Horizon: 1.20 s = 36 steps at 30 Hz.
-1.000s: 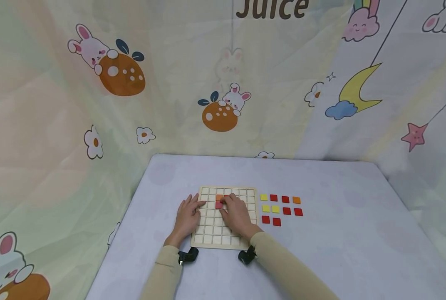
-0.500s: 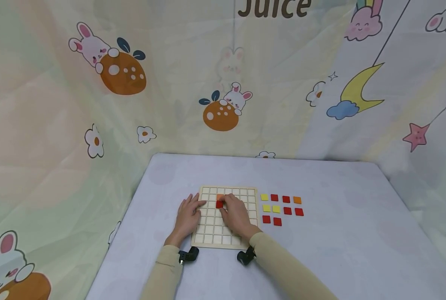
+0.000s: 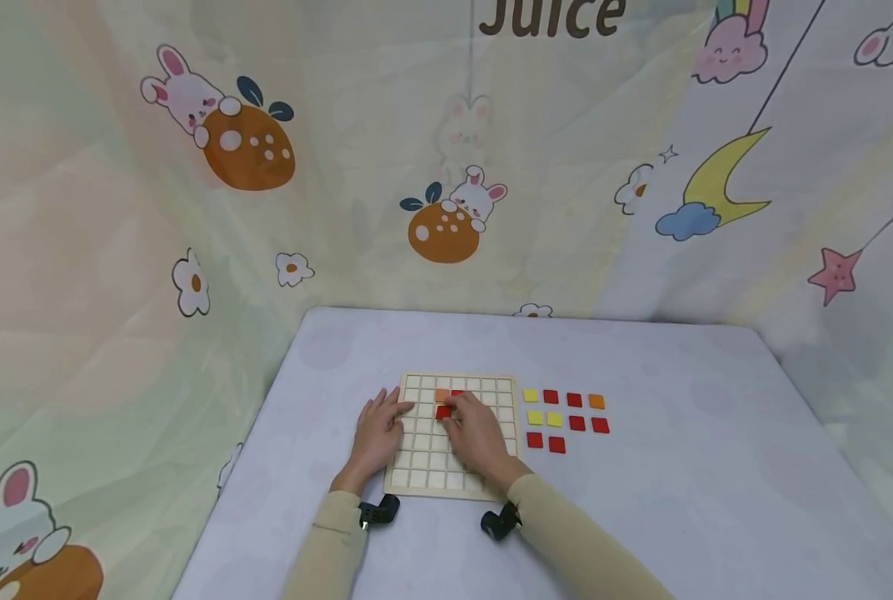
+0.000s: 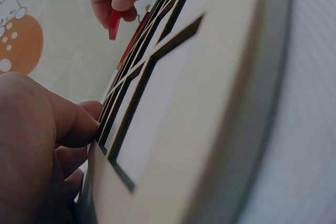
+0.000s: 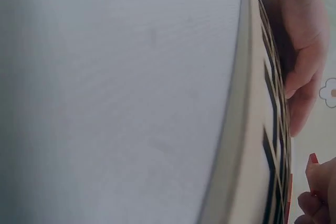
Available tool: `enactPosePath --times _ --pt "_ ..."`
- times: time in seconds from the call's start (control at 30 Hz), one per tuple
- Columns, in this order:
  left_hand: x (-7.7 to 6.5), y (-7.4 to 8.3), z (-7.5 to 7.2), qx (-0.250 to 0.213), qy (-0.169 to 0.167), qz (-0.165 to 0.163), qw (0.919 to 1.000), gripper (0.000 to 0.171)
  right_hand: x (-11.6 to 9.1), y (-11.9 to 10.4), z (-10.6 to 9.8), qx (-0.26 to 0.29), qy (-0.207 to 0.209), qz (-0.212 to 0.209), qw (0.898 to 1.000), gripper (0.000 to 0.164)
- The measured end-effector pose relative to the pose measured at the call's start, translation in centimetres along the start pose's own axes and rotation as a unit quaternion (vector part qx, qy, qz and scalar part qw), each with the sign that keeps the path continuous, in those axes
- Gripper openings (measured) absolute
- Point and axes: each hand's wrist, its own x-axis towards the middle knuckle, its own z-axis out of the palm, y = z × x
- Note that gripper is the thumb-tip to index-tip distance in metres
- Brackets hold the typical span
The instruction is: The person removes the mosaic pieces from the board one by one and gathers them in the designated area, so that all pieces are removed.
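A square wooden grid board (image 3: 439, 460) lies on the table. My left hand (image 3: 375, 429) rests along its left side, fingers fairly straight and the thumb reaching over the frame onto the grid. My right hand (image 3: 480, 433) is over the middle of the board and pinches a small red tile (image 4: 114, 24) between thumb and fingertips. In the left wrist view that tile is tilted on edge, above the grid. An orange tile (image 3: 442, 395) sits in an upper cell, with another red tile (image 3: 457, 392) just right of it, partly covered by the right fingers.
To the right of the board, loose tiles lie in rough rows: several red ones (image 3: 574, 400), a few yellow ones (image 3: 531, 395) and an orange one (image 3: 596, 402). A printed cloth backdrop (image 3: 371, 150) stands behind the white-covered table (image 3: 671, 475).
The right hand has shifted slightly, and its red tile now sits a little lower and farther right, apart from the orange tile. The left hand stays in place.
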Motion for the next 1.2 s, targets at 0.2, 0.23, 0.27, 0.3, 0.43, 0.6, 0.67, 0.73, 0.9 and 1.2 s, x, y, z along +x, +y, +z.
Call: enactPosePath --times 0.2,0.23,0.27,0.3,0.43,0.6,0.67,0.73,0.9,1.2 --pt "0.0 0.1 0.1 0.000 0.003 -0.002 1.0000 0.036 -0.9 0.5 -1.0 0.011 -0.002 0.021 1.000 0.034" --pt "0.0 0.1 0.1 0.000 0.004 -0.002 1.0000 0.036 -1.0 0.6 -1.2 0.015 -0.002 0.025 1.000 0.034" --pt "0.0 0.1 0.1 -0.001 0.005 -0.001 1.0000 0.036 -1.2 0.6 -1.3 0.020 -0.003 0.030 0.999 0.033" --pt "0.0 0.1 0.1 -0.002 0.005 -0.001 1.0000 0.036 -1.4 0.7 -1.4 0.025 -0.005 0.037 0.999 0.033" --pt "0.0 0.1 0.0 -0.005 0.004 -0.002 1.0000 0.036 -2.1 0.9 -1.8 0.026 -0.006 0.055 0.998 0.033" --pt "-0.1 0.1 0.0 -0.007 0.002 -0.005 1.0000 0.037 -2.8 1.2 -2.2 0.027 0.004 0.062 0.998 0.034" --pt "0.0 0.1 0.1 -0.006 0.003 -0.004 1.0000 0.037 -3.1 1.2 -2.4 0.035 0.007 0.060 0.998 0.034" --pt "0.0 0.1 0.1 -0.007 0.003 -0.005 1.0000 0.037 -3.3 1.3 -2.7 0.046 0.007 0.061 0.997 0.034" --pt "0.1 0.1 0.2 -0.006 0.003 -0.002 1.0000 0.037 -4.0 1.7 -3.3 0.068 0.011 0.077 0.995 0.035" --pt "0.1 0.0 0.2 -0.002 0.007 0.001 1.0000 0.036 -5.5 2.4 -3.6 0.067 0.016 0.079 0.994 0.032"
